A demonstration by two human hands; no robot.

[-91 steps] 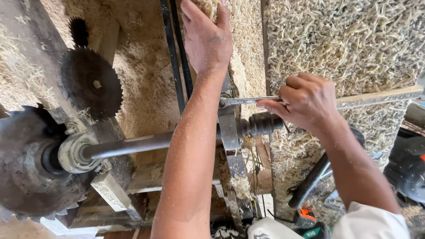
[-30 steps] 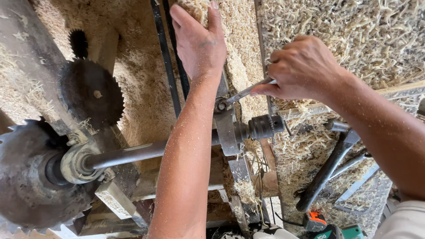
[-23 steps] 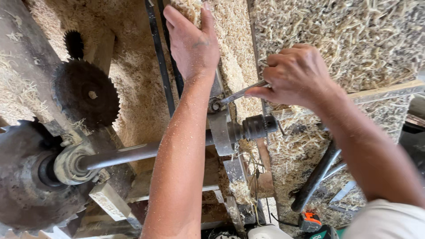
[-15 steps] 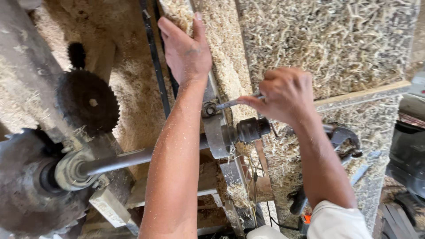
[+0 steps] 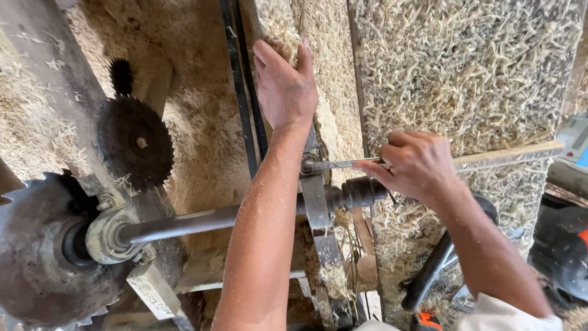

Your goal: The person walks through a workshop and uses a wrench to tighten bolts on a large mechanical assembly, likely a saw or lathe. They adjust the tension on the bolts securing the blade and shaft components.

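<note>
Right hand (image 5: 419,162) closed around a wrench (image 5: 340,164), its head on the bolt (image 5: 308,165) of the bracket (image 5: 318,208). Against half a second ago the handle has swung slightly, so the bolt is turning. Left hand (image 5: 285,92) above the bracket, flat on a shavings-covered beam (image 5: 278,27), gripping nothing. Saw blade (image 5: 135,141) well left of the bracket.

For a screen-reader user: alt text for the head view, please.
A right hand holds a thin metal wrench on a fitting above a steel shaft, while the left hand presses a sawdust-covered beam. Two toothed saw blades sit at left.
</note>
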